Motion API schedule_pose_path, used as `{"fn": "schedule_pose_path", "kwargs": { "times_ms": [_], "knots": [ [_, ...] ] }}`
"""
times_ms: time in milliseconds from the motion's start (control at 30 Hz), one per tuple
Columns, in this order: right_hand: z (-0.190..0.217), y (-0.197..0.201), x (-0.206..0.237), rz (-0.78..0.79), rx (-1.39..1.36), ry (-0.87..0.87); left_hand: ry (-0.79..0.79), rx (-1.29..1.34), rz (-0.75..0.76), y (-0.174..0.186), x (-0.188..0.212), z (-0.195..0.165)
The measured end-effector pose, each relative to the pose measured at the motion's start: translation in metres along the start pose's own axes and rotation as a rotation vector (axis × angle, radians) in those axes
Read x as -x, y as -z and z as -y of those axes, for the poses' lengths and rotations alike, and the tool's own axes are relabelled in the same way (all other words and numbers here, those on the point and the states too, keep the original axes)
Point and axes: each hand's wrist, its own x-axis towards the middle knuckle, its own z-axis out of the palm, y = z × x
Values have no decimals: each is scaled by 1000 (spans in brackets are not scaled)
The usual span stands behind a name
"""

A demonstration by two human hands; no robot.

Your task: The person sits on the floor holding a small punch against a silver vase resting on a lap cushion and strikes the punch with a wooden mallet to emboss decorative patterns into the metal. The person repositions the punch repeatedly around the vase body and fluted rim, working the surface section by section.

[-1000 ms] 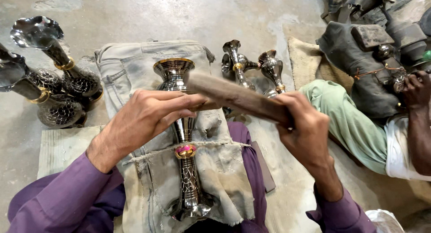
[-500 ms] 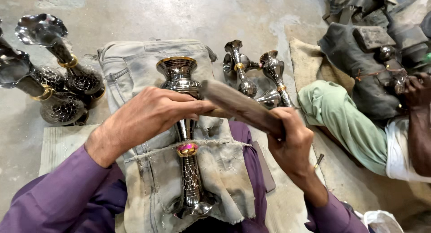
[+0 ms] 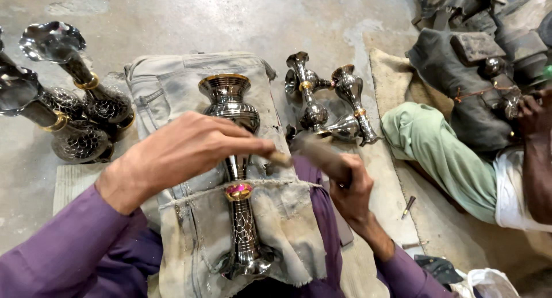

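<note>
Vase lies lengthwise, mouth pointing away.

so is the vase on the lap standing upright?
No, the vase lies flat along the grey cloth, its mouth pointing away.

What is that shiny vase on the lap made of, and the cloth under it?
The vase looks like polished metal: it mirrors light, with a brass-coloured rim and a pink band. The cloth looks like faded, worn denim, with seams, a pocket and a frayed edge. The stick is blurred; possibly wood.
</note>
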Motion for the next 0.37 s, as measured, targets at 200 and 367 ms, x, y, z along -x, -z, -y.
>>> {"fn": "schedule_pose_path", "kwargs": {
  "times_ms": [200, 367],
  "knots": [
    [8, -2, -3, 106, -243, -439, 122, 304, -140, 9, -10, 5],
    [24, 3, -22, 130, -161, -254, 154, 342, -35, 13, -63, 32]
  ]
}}
